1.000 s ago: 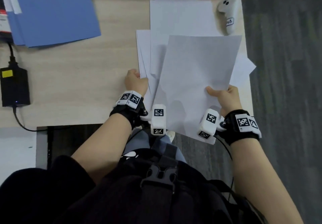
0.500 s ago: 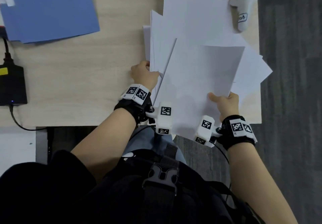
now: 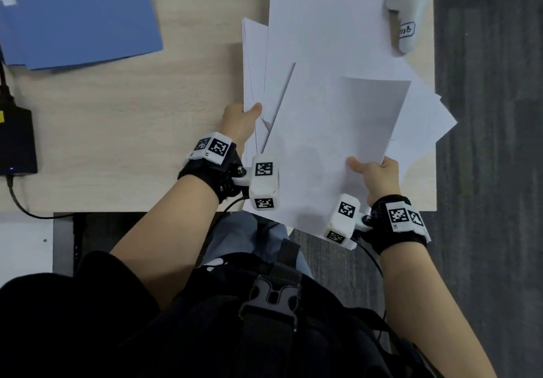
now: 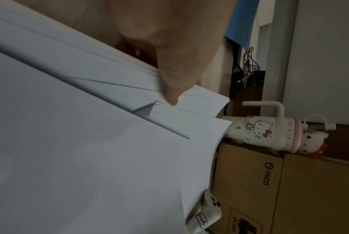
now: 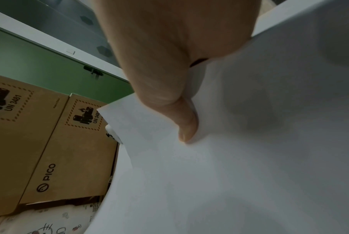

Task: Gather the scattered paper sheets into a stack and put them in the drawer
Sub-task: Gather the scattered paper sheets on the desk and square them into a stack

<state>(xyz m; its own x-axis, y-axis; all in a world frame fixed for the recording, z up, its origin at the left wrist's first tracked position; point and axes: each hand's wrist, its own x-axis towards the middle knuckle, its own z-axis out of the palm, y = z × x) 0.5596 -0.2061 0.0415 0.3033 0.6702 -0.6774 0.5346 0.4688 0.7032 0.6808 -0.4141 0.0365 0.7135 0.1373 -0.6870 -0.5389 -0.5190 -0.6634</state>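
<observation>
Several white paper sheets (image 3: pixel 326 54) lie fanned and overlapping on the right part of the wooden desk (image 3: pixel 117 131). My left hand (image 3: pixel 241 122) pinches the left edge of the sheets, thumb on top (image 4: pixel 169 88). My right hand (image 3: pixel 373 175) pinches the near right corner of the top sheets (image 3: pixel 373 113), thumb pressed on the paper (image 5: pixel 185 126). The near corner of the sheets hangs over the desk's front edge. No drawer can be made out for certain.
A white controller (image 3: pixel 407 10) lies on the far right sheets. A blue folder (image 3: pixel 79 13) sits at the far left, a black power adapter (image 3: pixel 16 142) with cable at the left edge. Cardboard boxes (image 4: pixel 289 190) and a cartoon-cat bottle (image 4: pixel 269 131) stand behind.
The sheets have slid away from me up the desk and bunched closer together. Both hands kept their hold and moved forward with them.
</observation>
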